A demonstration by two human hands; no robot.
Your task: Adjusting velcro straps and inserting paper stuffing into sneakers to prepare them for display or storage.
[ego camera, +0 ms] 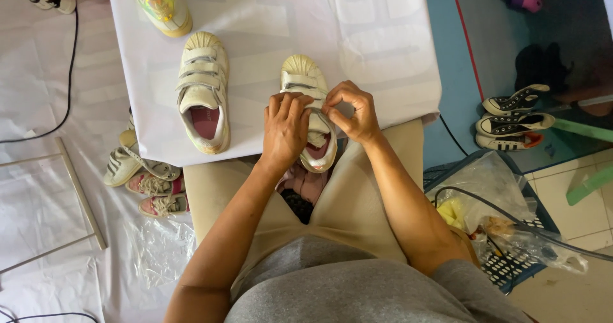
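Observation:
Two cream strap-fastened sneakers lie on a white sheet (268, 23) over a low table. The right sneaker (300, 74) sits at the sheet's near edge, toe pointing away from me. My left hand (286, 130) covers its middle and presses on a strap. My right hand (352, 112) pinches the end of a strap at the sneaker's right side. The left sneaker (203, 90) lies apart, untouched, with its pink insole showing.
A white and yellow shoe (163, 7) sits at the sheet's far edge. More shoes (143, 176) lie on the floor at left, black and white high-tops (514, 122) at right. A blue basket (511, 265) with plastic bags stands by my right elbow. Cables cross the floor.

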